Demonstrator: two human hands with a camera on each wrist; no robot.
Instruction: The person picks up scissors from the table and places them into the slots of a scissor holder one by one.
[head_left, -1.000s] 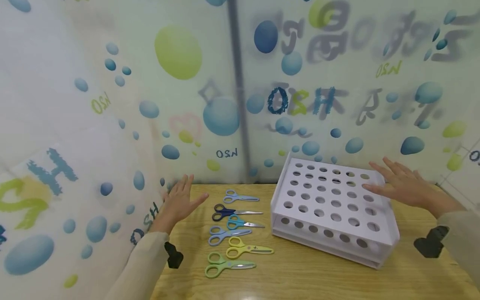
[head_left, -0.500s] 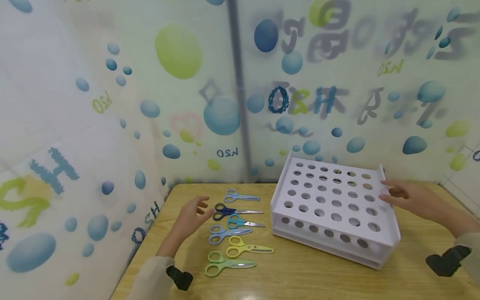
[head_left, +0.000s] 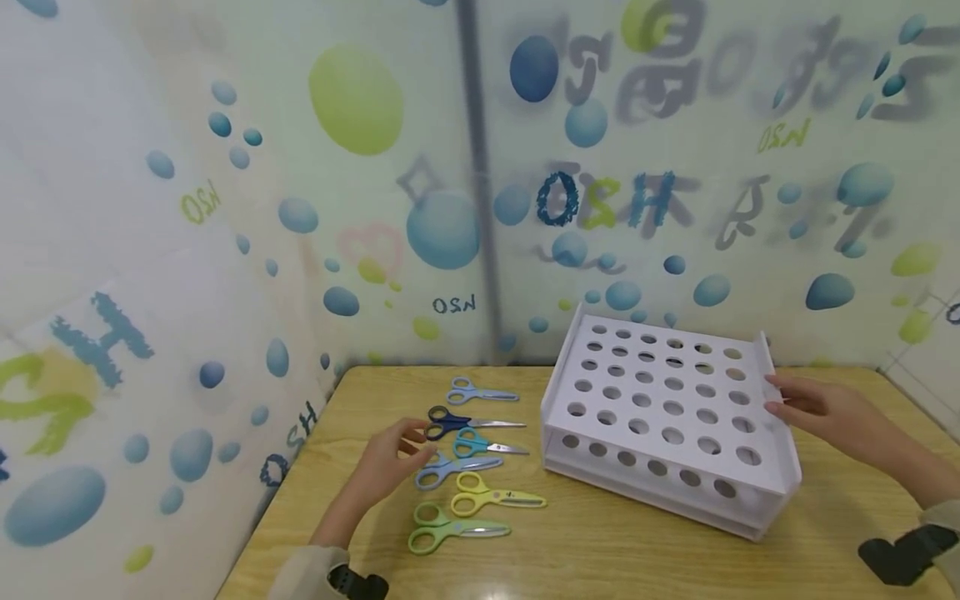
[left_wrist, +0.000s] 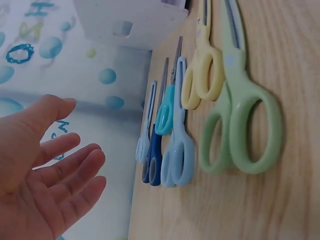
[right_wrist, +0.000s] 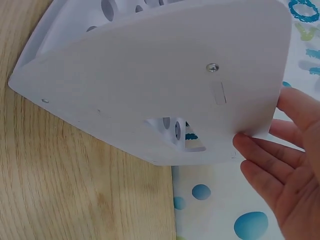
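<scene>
Six-by-several holes cover the sloped top of a white rack (head_left: 651,396) on the table. My right hand (head_left: 832,412) is at its right side panel; in the right wrist view the fingertips touch the panel's outer face near the edge. To the left lies a column of scissors: light blue scissors (head_left: 483,394), dark blue scissors (head_left: 447,425), teal scissors (head_left: 468,444), a second light blue pair (left_wrist: 181,155), yellow scissors (head_left: 495,497) and green scissors (head_left: 457,529). My left hand (head_left: 386,462) hovers by the handles of the dark blue and second light blue pairs, fingers loosely bent and holding nothing.
The wooden table (head_left: 585,558) meets a patterned curtain (head_left: 375,217) at its back and along its left side. In the right wrist view, a cut-out and a screw (right_wrist: 212,67) show on the rack's side panel.
My left hand has come down from the table's far left toward the scissor handles, its fingers bending. My right hand has lowered from above the rack to its right side panel. Scissors and rack stay put.
</scene>
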